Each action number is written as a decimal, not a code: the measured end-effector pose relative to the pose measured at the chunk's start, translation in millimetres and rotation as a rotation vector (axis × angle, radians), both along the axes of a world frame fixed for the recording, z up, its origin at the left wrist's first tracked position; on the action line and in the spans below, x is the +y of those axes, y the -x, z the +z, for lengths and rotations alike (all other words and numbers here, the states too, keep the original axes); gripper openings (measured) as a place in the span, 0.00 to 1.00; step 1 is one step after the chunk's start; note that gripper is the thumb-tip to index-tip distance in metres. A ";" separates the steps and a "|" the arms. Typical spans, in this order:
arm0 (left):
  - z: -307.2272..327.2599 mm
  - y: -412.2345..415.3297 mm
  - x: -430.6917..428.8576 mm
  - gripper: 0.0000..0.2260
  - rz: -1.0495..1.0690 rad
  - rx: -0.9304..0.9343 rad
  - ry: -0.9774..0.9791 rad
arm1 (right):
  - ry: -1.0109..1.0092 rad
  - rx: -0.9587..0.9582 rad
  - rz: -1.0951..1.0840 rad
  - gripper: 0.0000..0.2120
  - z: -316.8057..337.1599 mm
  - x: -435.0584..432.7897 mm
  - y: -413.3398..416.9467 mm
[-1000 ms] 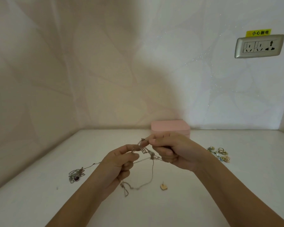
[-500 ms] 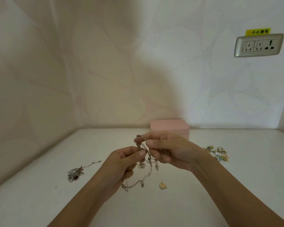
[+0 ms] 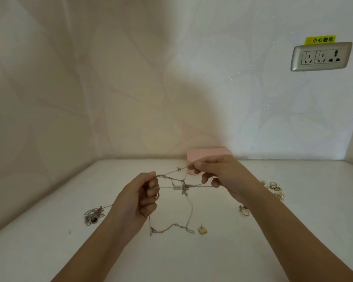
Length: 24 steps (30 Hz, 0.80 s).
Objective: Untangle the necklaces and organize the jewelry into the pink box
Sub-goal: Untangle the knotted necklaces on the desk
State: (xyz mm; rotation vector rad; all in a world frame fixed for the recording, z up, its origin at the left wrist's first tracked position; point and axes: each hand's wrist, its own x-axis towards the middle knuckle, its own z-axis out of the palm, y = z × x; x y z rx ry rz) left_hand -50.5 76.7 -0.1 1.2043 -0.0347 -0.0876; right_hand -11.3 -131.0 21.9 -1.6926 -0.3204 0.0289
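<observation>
Thin silver tangled necklaces (image 3: 181, 186) are stretched in the air between my two hands, knotted in the middle. My left hand (image 3: 140, 197) pinches the left ends, and my right hand (image 3: 218, 174) pinches the right strands. Loose chain ends (image 3: 171, 227) hang down and lie on the white table. The pink box (image 3: 208, 154) stands closed against the back wall, partly hidden behind my right hand. Another bunched silver necklace (image 3: 93, 215) lies on the table to the left of my left wrist.
A small gold stud earring (image 3: 202, 230) lies near the chain ends. A gold ring-like piece (image 3: 244, 210) and a cluster of gold earrings (image 3: 274, 188) sit to the right. A wall socket (image 3: 321, 57) is high on the right wall. Walls close the left and back.
My hands have moved apart, pulling the necklaces taut into a spread web. The right hand rose toward the box; the chain ends now trail on the table.
</observation>
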 end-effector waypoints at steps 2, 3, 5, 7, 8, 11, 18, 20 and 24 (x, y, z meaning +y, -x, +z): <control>1.1 0.9 1.1 0.16 0.008 0.029 -0.010 | -0.076 0.004 -0.025 0.08 0.0 3.1 0.6; 1.0 0.9 2.5 0.18 0.012 0.041 -0.053 | -0.140 0.022 -0.040 0.08 0.4 3.2 0.2; -0.8 0.3 4.8 0.18 0.006 0.065 -0.173 | -0.266 0.080 -0.072 0.08 0.6 0.9 -2.7; -3.6 0.1 5.0 0.14 -0.010 0.078 -0.287 | -0.381 0.148 -0.082 0.08 -0.5 -1.8 -6.0; -4.9 -0.3 5.0 0.12 -0.009 0.077 -0.328 | -0.416 0.167 -0.088 0.07 -1.0 -3.0 -7.4; -7.7 -3.5 8.0 0.10 0.052 0.063 -0.392 | -0.385 0.137 -0.131 0.07 -0.3 -7.2 -8.6; -15.2 -11.4 15.1 0.12 0.212 0.016 -0.695 | -0.210 -0.039 -0.172 0.09 2.0 -5.2 -1.3; -18.0 -11.9 14.3 0.11 0.230 -0.023 -0.824 | -0.162 -0.054 -0.099 0.09 3.3 -3.4 2.9; -23.5 -12.7 10.6 0.05 0.217 -0.080 -0.927 | -0.068 -0.070 0.032 0.10 4.8 4.2 10.7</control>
